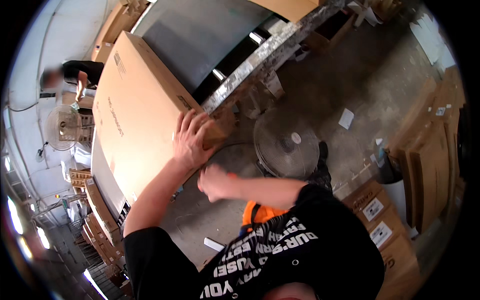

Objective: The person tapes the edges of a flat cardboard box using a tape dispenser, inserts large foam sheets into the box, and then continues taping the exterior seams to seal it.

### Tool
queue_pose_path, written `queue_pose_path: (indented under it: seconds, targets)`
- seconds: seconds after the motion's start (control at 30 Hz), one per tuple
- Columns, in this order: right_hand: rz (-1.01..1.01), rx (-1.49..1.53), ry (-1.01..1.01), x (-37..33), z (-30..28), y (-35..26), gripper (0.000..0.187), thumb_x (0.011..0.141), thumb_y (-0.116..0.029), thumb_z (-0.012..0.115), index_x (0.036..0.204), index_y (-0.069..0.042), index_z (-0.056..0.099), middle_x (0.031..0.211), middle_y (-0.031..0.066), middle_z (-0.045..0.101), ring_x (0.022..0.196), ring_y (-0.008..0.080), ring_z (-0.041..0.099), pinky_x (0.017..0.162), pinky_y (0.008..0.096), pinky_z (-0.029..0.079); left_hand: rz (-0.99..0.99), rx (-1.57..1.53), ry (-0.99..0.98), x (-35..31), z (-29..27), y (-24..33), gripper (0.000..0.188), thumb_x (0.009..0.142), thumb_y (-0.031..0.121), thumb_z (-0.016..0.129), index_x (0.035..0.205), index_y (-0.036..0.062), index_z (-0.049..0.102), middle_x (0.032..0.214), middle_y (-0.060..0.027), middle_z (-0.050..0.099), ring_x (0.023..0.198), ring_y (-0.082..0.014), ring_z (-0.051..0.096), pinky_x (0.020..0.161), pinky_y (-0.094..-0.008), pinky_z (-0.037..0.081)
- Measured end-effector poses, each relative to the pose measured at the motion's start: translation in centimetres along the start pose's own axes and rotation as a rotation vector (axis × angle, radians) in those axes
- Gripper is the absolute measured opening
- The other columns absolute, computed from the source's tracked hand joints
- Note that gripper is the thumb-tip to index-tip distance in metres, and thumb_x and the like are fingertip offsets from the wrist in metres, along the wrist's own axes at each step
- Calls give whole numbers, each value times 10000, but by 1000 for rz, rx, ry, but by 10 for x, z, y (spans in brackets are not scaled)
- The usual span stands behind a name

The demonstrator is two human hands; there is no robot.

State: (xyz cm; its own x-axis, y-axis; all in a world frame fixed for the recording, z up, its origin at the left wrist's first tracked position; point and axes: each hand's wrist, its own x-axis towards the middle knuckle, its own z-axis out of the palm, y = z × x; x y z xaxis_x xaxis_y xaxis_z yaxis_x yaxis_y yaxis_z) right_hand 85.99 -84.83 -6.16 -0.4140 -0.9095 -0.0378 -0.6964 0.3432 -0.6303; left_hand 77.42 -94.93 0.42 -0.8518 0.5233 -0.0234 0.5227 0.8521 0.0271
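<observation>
A large cardboard box [137, 105] lies on a dark-topped work table, its near end at the table's corner. My left hand [192, 137] rests on the box's near corner, fingers spread over the edge. Closer to my body and just right of it, my right hand [216, 183] is closed in a fist, slightly blurred. Bits of a small orange-red object [232, 175] show at both sides of that fist; its kind is mostly hidden by the fingers. The right hand is near the box's lower end; whether it touches the box I cannot tell.
A floor fan [286, 142] stands right of my hands. Beyond the box runs the table's dark surface [200, 37] with a worn edge. Cartons [387, 220] and flat cardboard [432, 160] stack at the right. Another person [82, 75] works at the far left near a second fan [63, 127].
</observation>
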Motion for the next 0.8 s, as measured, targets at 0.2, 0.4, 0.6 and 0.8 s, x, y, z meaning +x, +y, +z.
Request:
queue_pose_path:
  seconds: [0.2, 0.4, 0.6, 0.8]
  targets:
    - [142, 845, -191, -64, 38, 84, 653, 573, -314, 755, 1216, -198, 736, 1050, 74, 751, 964, 209, 717, 900, 348, 541, -143, 36, -126, -17, -4, 2, 905, 614, 293, 853, 1423, 165, 468, 1493, -68, 454, 1423, -348, 362, 1215, -567, 197]
    - [138, 1295, 176, -4, -66, 236, 658, 655, -46, 712, 1310, -89, 669, 1021, 54, 738, 889, 94, 664, 821, 256, 541, -66, -40, -73, -6, -8, -3, 1033, 627, 292, 836, 1517, 89, 352, 1569, -108, 374, 1456, -363, 323, 1223, -560, 161]
    - [70, 879, 47, -64, 32, 135, 714, 544, -314, 803, 1241, -177, 723, 1147, 125, 735, 1020, 244, 723, 970, 327, 525, -90, 32, -124, -18, -2, -8, 797, 708, 380, 768, 1411, 107, 511, 1554, -80, 405, 1468, -376, 296, 1221, -576, 160]
    - [-113, 262, 14, 37, 50, -1, 460, 620, -252, 735, 1071, -159, 720, 1065, 125, 687, 923, 310, 692, 798, 433, 562, -192, 98, -17, -19, 6, 2, 508, 669, 442, 816, 1028, 96, 723, 1149, -64, 647, 1400, -346, 400, 1196, -569, 230]
